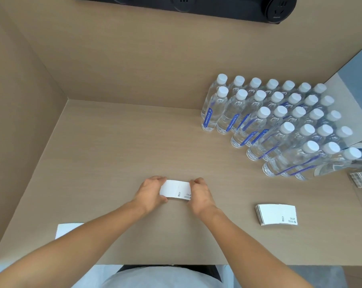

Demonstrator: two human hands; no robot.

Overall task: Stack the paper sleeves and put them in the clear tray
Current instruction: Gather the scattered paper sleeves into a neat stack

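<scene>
Pale wood-grain surface [117, 142]. Far right: rows of clear water bottles [279, 121], white caps. Near right: stack of white paper sleeves [276, 214]. Near left: white sheet [66, 229]. Right edge: another sleeve stack [361, 179].

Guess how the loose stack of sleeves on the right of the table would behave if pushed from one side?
The sleeve stack looks like thin flat card, so probably light. Its left edges already show fanned layers, so a side push would likely shear it rather than slide it whole. Lying flat on the table, it should not roll or tip.
</scene>
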